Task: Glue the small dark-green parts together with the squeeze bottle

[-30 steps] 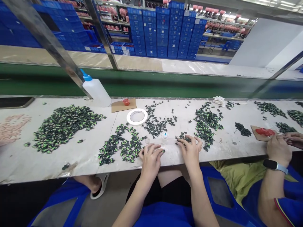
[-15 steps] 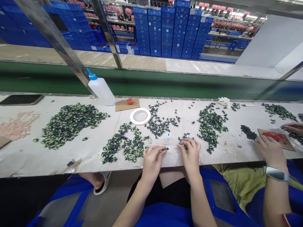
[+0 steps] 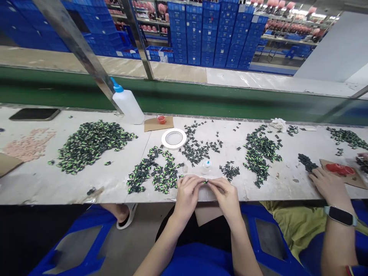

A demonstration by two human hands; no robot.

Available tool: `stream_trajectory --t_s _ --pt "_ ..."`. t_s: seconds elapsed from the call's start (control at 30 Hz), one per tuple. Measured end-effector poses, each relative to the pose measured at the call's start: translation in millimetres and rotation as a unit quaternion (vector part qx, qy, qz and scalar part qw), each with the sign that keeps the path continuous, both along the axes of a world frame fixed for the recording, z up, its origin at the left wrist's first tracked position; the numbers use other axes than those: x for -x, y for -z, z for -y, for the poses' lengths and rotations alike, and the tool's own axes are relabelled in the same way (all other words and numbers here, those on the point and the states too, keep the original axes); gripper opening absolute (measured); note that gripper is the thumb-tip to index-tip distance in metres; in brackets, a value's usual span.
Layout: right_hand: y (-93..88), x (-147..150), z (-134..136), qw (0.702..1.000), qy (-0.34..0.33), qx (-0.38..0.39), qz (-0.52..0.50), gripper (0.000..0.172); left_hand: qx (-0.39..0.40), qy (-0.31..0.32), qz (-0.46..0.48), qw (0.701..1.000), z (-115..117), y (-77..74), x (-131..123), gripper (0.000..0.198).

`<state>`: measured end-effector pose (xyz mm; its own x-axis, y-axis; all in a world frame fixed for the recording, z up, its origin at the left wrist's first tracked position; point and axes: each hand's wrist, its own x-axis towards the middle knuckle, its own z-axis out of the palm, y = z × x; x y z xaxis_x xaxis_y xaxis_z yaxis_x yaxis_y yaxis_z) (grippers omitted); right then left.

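My left hand (image 3: 187,193) pinches a small black-and-green piece (image 3: 205,181) between thumb and fingertips near the table's front edge. My right hand (image 3: 225,195) is closed in a pinch, its fingertips meeting that piece from the other side; whatever lies between them is too small to make out. Just beyond the fingers stands a little clear bottle (image 3: 206,165) with a blue tip. Beside my right hand is a small heap of plain black pieces (image 3: 230,170). Loose black-and-green pieces (image 3: 166,174) spread left of my left hand.
Behind lie a white tape roll (image 3: 174,147), more black pieces (image 3: 198,151) and a red cap (image 3: 161,120) on cardboard (image 3: 149,124). A white squeeze bottle (image 3: 130,107) stands farther back. Larger heaps lie left (image 3: 92,145) and right (image 3: 261,149). A co-worker's hand (image 3: 330,186) works at right.
My right hand has left the small heap of black pieces and moved left, its fingertips now meeting my left hand's. The view has shifted slightly. The co-worker's near hand moved to the black pieces.
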<state>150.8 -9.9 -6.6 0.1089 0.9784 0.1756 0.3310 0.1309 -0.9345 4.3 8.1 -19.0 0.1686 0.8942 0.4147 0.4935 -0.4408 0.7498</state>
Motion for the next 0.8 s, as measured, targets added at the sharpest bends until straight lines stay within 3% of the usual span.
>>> stream_trajectory --t_s 0.17,0.37,0.6,0.8 --pt "-0.7 -5 1 0.998 -0.008 0.06 -0.026 0.03 0.031 0.04 0.012 0.999 -4 1.3 6 0.019" --pt "-3.9 -7 5 0.98 -0.031 0.141 -0.134 0.036 0.068 0.065 0.048 0.994 -3 -4.5 9 0.017" --pt "-9.8 -3 5 0.984 -0.002 0.11 -0.141 0.024 0.063 0.059 0.026 0.996 3 -12.1 5 0.016" --pt "-4.7 -1 4 0.983 -0.018 0.087 -0.161 0.027 0.065 0.065 0.077 0.993 6 -13.4 7 0.012"
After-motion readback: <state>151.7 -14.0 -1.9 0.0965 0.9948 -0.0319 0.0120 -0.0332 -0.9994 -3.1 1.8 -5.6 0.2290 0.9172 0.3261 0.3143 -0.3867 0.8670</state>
